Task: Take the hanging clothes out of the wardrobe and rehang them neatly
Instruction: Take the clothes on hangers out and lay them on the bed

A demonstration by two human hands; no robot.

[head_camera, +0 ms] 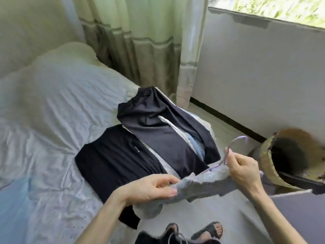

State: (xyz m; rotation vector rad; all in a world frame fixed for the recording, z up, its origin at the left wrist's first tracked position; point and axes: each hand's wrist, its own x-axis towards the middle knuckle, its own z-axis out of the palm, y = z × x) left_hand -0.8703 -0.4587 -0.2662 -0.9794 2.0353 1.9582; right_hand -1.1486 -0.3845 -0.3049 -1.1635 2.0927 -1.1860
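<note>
grey fuzzy cloth (202, 180) is stretched between two hands in the lower middle of the frame. its long side runs from the lower left up to the right, a bit tilted. the rest of it hangs down below the left hand.

a thin purple hanger (234, 144) sticks out of the top right end of the grey cloth. its hook points up and to the right, and it curves over like a little arch.

the left hand (151, 188) pinches the lower left end of the grey cloth, with the thumb on the near side and the fingers bent over the far side. the right hand (246, 169) has its fingers curled round the neck of the hanger, right where it meets the cloth.

behind the hands, in the middle of the frame, a black top (114, 159) and a dark blue top (158, 124) lie flat on a bed (52, 120) with a white crumpled sheet. the two overlap, and the blue one is higher in the frame. a pale curtain (140, 41) hangs at the top. a brown basket (270, 164) sits at the right edge. two feet in dark sandals (209, 229) show at the bottom.
</note>
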